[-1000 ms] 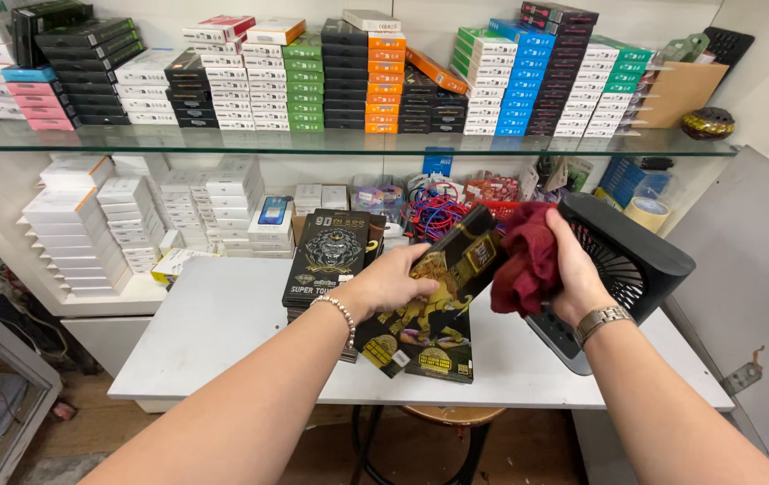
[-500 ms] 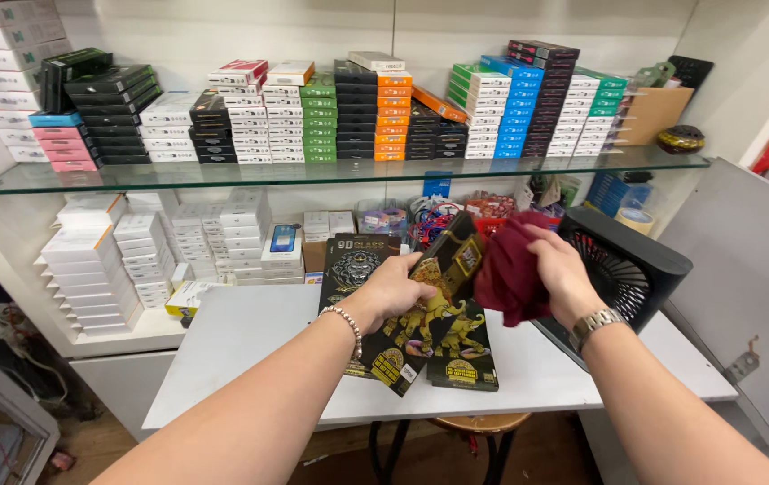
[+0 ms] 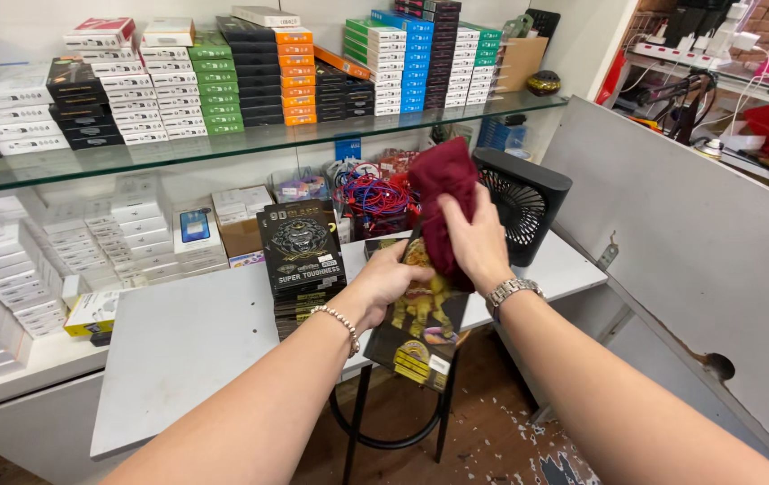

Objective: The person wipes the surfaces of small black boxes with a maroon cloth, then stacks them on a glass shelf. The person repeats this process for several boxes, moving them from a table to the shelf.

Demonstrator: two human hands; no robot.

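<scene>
Head view: our left hand (image 3: 391, 280) grips the black-and-gold packet (image 3: 420, 325) while our right hand (image 3: 474, 235) presses the maroon cloth (image 3: 443, 193) on it; wiping step, needing steady support.

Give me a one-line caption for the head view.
Left hand holds a black-and-gold flat package while the right hand presses a dark red cloth against it.

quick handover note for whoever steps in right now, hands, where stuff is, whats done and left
Left hand: grips the black and gold flat package by its left edge, held up over the white table's front edge.
Right hand: presses the dark red cloth against the package's upper part.
Nearby: a stack of similar packages on the table, a black fan behind.
Done: cloth is on the package.
Left: lower part not covered by the cloth; the stack is untouched.
</scene>
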